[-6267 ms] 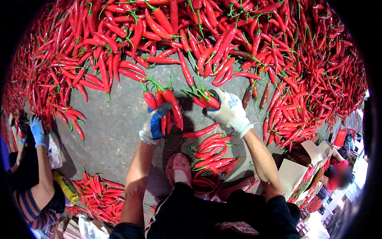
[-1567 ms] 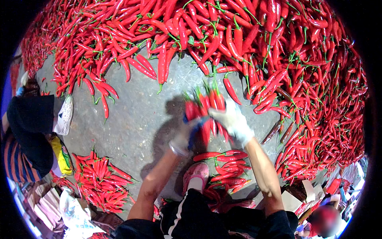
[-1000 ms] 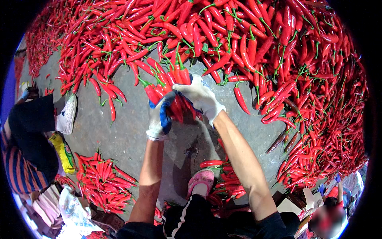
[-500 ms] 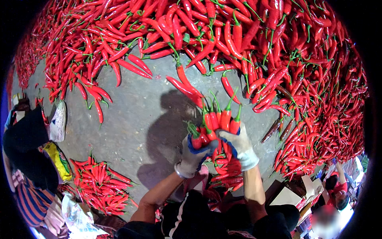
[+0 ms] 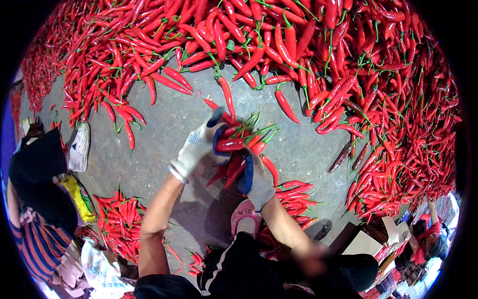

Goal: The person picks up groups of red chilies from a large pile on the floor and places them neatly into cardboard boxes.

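Both my hands wear white gloves with blue palms. Between them is a bunch of glossy red chili peppers (image 5: 230,145), green stems pointing up and to the right. My left hand (image 5: 201,143) is closed around the bunch's left side, one fingertip by a chili pepper lying beyond it. From below right, my right hand (image 5: 256,180) grips the lower part of the bunch, some pepper tips hanging beside its fingers. Just past the hands, a single chili pepper (image 5: 226,97) lies on the grey floor (image 5: 169,127).
A broad heap of chili peppers (image 5: 398,114) curves around the far side and right. Smaller piles lie at lower left (image 5: 122,222) and beside my pink shoe (image 5: 244,218). At left sits another person in a striped garment (image 5: 37,249), near a yellow bag (image 5: 79,199). Cardboard boxes (image 5: 363,244) stand lower right.
Both hands have moved left, the left one also farther away, and the bunch has tipped from stems away to stems rightward. My shoe and the pile beside it show more.
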`<state>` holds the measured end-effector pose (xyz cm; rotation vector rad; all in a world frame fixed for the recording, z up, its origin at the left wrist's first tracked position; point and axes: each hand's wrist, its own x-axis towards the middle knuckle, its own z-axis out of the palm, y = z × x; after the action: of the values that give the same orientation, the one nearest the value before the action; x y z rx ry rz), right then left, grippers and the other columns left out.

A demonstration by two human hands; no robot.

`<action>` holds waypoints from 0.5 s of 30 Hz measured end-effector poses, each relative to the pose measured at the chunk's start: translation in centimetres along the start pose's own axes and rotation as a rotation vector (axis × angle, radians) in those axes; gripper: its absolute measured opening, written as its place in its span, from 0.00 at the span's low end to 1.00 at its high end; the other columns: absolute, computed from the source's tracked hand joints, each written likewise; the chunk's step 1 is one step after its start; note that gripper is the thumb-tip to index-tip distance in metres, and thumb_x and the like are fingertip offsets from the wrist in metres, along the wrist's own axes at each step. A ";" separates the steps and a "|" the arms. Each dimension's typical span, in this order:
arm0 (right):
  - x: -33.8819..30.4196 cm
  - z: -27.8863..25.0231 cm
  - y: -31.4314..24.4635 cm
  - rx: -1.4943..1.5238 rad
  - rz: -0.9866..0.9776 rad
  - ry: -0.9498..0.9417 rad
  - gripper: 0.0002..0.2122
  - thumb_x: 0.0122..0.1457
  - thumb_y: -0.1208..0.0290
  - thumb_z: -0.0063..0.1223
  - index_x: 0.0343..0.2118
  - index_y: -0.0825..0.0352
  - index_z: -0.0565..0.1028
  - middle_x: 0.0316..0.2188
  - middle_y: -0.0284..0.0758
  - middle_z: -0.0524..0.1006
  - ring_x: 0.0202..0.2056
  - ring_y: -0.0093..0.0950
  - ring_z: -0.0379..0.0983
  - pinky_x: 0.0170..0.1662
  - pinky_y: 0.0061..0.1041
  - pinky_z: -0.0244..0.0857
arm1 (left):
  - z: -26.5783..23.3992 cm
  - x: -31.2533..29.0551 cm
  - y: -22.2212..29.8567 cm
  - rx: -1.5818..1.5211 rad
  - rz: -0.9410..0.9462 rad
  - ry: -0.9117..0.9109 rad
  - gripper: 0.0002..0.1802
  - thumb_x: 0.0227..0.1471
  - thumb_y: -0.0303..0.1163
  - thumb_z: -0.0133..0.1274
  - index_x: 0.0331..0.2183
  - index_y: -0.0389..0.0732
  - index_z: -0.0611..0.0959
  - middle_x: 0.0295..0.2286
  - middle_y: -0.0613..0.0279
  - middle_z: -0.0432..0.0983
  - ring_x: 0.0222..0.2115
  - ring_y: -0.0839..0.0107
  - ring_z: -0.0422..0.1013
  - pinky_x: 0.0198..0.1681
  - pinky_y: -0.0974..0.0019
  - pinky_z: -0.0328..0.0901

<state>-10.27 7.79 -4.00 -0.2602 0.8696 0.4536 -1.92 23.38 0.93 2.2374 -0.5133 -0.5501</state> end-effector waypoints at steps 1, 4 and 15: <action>-0.7 1.2 -0.4 0.023 -0.005 -0.036 0.12 0.62 0.67 0.47 0.46 0.66 0.71 0.36 0.37 0.77 0.34 0.33 0.76 0.39 0.35 0.72 | -0.3 0.4 0.0 0.024 0.001 -0.013 0.40 0.27 0.40 0.68 0.47 0.43 0.74 0.50 0.43 0.66 0.44 0.46 0.70 0.47 0.54 0.67; 0.1 0.0 -1.1 -0.049 -0.089 -0.051 0.11 0.61 0.70 0.49 0.45 0.67 0.72 0.37 0.38 0.77 0.36 0.33 0.76 0.39 0.35 0.73 | -0.3 1.7 1.2 0.054 -0.041 -0.074 0.38 0.28 0.40 0.66 0.46 0.42 0.75 0.48 0.45 0.68 0.43 0.47 0.71 0.45 0.55 0.68; -5.2 -0.9 -1.3 -0.499 -0.285 0.091 0.12 0.58 0.78 0.51 0.45 0.71 0.73 0.39 0.36 0.78 0.39 0.26 0.76 0.45 0.26 0.70 | 4.7 -4.3 0.0 -0.703 -0.384 -0.072 0.34 0.39 0.27 0.66 0.50 0.37 0.72 0.43 0.62 0.76 0.42 0.71 0.72 0.50 0.65 0.66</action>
<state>-13.08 4.84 -0.44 -0.8581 0.7817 0.3879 -7.94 22.85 -0.96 1.6360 0.0903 -0.8537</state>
